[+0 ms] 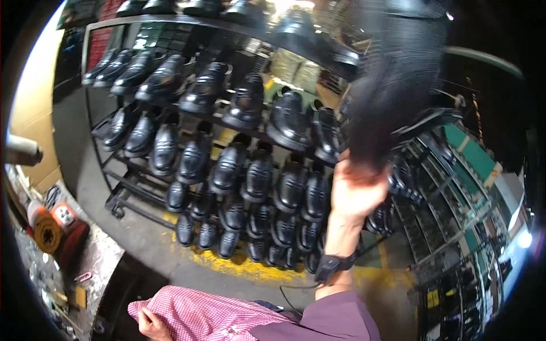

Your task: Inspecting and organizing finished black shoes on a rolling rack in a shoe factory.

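Overhead, right hand (355, 190) gripping blurred black shoe (392, 85), shoe rack (239, 142) beyond

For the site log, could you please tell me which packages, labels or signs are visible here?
Cardboard box: far left beside the shoe rack, large, plain tan.
Sacks: behind the rack's top shelf, two pale greenish bundles.
Label: on an orange object, lower left, small white patch.
No screens visible.

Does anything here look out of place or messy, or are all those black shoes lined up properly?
The shoes sit in even rows on the rack. Nothing looks spilled. The one odd thing is a dark, motion-blurred object raised in the right hand; it is too smeared to identify.
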`<move>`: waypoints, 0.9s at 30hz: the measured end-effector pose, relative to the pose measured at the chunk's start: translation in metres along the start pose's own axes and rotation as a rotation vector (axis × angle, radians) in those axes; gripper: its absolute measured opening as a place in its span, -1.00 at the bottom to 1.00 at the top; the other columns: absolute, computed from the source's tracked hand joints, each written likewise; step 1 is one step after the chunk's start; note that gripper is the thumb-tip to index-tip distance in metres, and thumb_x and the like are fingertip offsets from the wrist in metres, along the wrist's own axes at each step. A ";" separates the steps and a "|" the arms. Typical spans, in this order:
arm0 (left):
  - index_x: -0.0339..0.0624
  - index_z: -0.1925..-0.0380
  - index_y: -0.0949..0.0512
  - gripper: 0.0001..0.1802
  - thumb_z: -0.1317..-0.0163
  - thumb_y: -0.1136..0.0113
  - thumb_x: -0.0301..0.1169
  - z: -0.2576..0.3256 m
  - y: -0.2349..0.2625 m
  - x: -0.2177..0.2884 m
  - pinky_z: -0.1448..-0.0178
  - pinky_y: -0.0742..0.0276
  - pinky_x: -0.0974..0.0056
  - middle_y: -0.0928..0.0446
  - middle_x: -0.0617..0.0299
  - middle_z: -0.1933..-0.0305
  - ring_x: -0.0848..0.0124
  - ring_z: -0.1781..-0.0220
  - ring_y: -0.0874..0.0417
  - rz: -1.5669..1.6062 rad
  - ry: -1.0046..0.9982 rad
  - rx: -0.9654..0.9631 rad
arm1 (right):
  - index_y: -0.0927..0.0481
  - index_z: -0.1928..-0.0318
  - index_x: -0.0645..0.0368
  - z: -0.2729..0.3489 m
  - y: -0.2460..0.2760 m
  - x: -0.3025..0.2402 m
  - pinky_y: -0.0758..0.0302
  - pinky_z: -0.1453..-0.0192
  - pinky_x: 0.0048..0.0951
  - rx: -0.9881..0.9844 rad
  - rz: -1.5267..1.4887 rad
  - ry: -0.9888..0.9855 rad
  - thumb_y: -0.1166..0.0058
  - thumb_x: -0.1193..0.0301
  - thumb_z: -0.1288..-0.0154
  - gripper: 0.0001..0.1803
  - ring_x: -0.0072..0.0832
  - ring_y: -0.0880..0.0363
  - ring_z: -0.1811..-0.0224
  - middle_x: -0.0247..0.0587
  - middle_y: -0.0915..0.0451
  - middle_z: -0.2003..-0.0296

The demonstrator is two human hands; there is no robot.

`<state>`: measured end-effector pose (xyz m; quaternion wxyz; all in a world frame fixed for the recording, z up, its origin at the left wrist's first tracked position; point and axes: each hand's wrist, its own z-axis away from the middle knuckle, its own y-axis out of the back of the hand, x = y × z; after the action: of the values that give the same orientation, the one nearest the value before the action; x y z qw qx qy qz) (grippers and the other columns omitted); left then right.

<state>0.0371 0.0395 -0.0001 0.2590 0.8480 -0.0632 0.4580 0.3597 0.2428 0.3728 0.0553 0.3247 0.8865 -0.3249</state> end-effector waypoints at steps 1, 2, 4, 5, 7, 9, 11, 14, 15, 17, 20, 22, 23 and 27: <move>-0.39 0.54 -0.37 -0.73 -0.30 0.04 -0.43 0.001 -0.001 0.000 0.58 -0.20 0.14 -0.25 -0.06 0.69 0.12 0.70 -0.25 -0.026 -0.053 -0.012 | -0.42 -0.03 0.27 -0.013 0.003 -0.036 -0.57 0.06 -0.30 0.036 0.269 0.177 0.20 0.12 -0.37 -0.52 -0.17 -0.52 0.03 -0.03 -0.52 0.05; -0.41 0.53 -0.37 -0.73 -0.31 0.05 -0.43 0.002 -0.003 -0.001 0.58 -0.20 0.14 -0.25 -0.07 0.68 0.08 0.69 -0.25 -0.052 -0.104 -0.022 | -0.31 -0.12 0.28 -0.028 0.000 -0.067 -0.59 0.06 -0.26 0.072 0.511 0.350 0.17 0.15 -0.38 -0.51 -0.13 -0.52 0.04 -0.01 -0.46 -0.01; -0.42 0.50 -0.37 -0.74 -0.31 0.06 -0.43 0.002 -0.003 -0.008 0.56 -0.21 0.12 -0.26 -0.08 0.65 0.05 0.66 -0.28 -0.051 -0.147 -0.030 | -0.16 -0.18 0.23 -0.053 0.002 -0.102 -0.60 0.04 -0.26 0.261 0.817 0.730 0.05 0.31 -0.33 -0.50 -0.12 -0.56 0.14 0.00 -0.38 -0.06; -0.42 0.50 -0.37 -0.74 -0.31 0.06 -0.43 0.003 -0.003 -0.014 0.56 -0.21 0.12 -0.26 -0.08 0.65 0.05 0.66 -0.29 -0.052 -0.134 -0.058 | -0.15 -0.20 0.20 -0.063 0.013 -0.125 -0.61 0.08 -0.27 0.284 0.872 0.773 0.01 0.30 -0.31 -0.46 -0.15 -0.56 0.16 -0.01 -0.40 -0.04; -0.41 0.49 -0.37 -0.74 -0.31 0.07 -0.42 0.005 -0.006 -0.015 0.55 -0.21 0.11 -0.28 -0.09 0.64 0.03 0.65 -0.31 -0.036 -0.114 -0.096 | -0.19 -0.19 0.20 -0.087 0.039 -0.170 -0.64 0.22 -0.32 0.338 0.974 0.821 -0.06 0.30 -0.26 -0.44 -0.18 -0.59 0.26 0.01 -0.44 0.03; -0.27 0.55 -0.43 -0.69 -0.30 0.05 -0.31 0.004 -0.005 0.007 0.57 -0.30 0.12 -0.40 -0.02 0.64 0.06 0.65 -0.41 -0.118 -0.124 -0.065 | -0.25 -0.11 0.28 -0.116 0.062 -0.212 -0.66 0.42 -0.35 0.468 1.075 0.764 -0.10 0.31 -0.22 -0.47 -0.19 -0.62 0.42 0.07 -0.50 0.15; -0.14 0.62 -0.48 -0.66 -0.27 0.02 -0.22 0.001 0.001 0.031 0.60 -0.37 0.16 -0.48 0.09 0.65 0.11 0.65 -0.49 -0.199 -0.135 -0.017 | -0.35 0.12 0.44 -0.140 0.073 -0.234 -0.61 0.63 -0.35 0.707 1.165 0.611 -0.19 0.21 -0.12 -0.46 -0.21 -0.61 0.61 0.12 -0.55 0.40; -0.13 0.59 -0.50 -0.65 -0.28 0.05 -0.19 0.003 0.000 0.018 0.54 -0.40 0.13 -0.51 0.07 0.61 0.08 0.60 -0.51 -0.225 -0.094 -0.003 | -0.43 0.45 0.38 -0.156 0.081 -0.261 -0.54 0.70 -0.39 0.816 1.365 0.182 -0.20 -0.02 -0.06 -0.41 -0.38 -0.50 0.75 -0.17 -0.44 0.70; -0.13 0.59 -0.50 -0.65 -0.28 0.05 -0.19 0.003 0.000 0.021 0.54 -0.40 0.13 -0.51 0.07 0.61 0.08 0.60 -0.51 -0.226 -0.100 0.003 | -0.46 0.36 0.39 -0.152 0.083 -0.263 -0.50 0.73 -0.43 0.829 1.320 0.187 -0.15 -0.04 -0.10 -0.40 -0.48 -0.39 0.83 -0.29 -0.37 0.77; -0.13 0.55 -0.51 -0.63 -0.30 0.08 -0.15 0.005 0.004 0.024 0.48 -0.42 0.09 -0.52 0.06 0.57 0.05 0.54 -0.53 -0.286 -0.064 -0.007 | -0.48 0.31 0.37 -0.142 0.086 -0.259 -0.48 0.75 -0.45 0.817 1.285 0.323 -0.13 -0.01 -0.14 -0.43 -0.51 -0.37 0.84 -0.31 -0.36 0.78; -0.13 0.53 -0.51 -0.60 -0.30 0.10 -0.10 0.007 0.003 0.030 0.44 -0.43 0.06 -0.54 0.04 0.53 0.03 0.51 -0.54 -0.300 -0.022 -0.027 | -0.51 0.09 0.28 -0.128 0.091 -0.241 -0.40 0.80 -0.53 0.627 1.224 0.600 -0.05 0.11 -0.26 -0.55 -0.60 -0.31 0.88 -0.31 -0.39 0.79; -0.14 0.48 -0.55 -0.60 -0.29 0.09 -0.08 0.006 0.005 0.030 0.42 -0.46 0.08 -0.56 0.04 0.49 0.04 0.48 -0.56 -0.300 0.003 -0.068 | -0.48 0.03 0.25 -0.126 0.093 -0.217 -0.43 0.79 -0.53 0.457 1.206 0.483 -0.05 0.10 -0.25 -0.52 -0.57 -0.38 0.85 -0.25 -0.44 0.77; -0.15 0.46 -0.57 -0.60 -0.29 0.08 -0.09 0.005 0.006 0.029 0.41 -0.48 0.10 -0.58 0.06 0.48 0.06 0.47 -0.58 -0.320 -0.004 -0.038 | -0.45 -0.01 0.22 -0.126 0.083 -0.200 -0.45 0.77 -0.53 0.493 1.161 0.356 -0.05 0.09 -0.24 -0.50 -0.54 -0.42 0.83 -0.22 -0.47 0.74; -0.17 0.40 -0.60 -0.60 -0.28 0.06 -0.09 0.006 0.006 0.022 0.40 -0.52 0.15 -0.61 0.11 0.45 0.10 0.45 -0.61 -0.324 -0.046 -0.009 | -0.31 -0.09 0.14 -0.135 0.073 -0.179 -0.50 0.73 -0.48 0.472 1.095 0.049 -0.07 -0.11 -0.14 -0.31 -0.42 -0.52 0.73 -0.08 -0.54 0.62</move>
<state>0.0526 0.0343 0.0175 0.3316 0.8562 0.0667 0.3905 0.5598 0.2714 0.4941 0.1205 0.7454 0.4951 -0.4297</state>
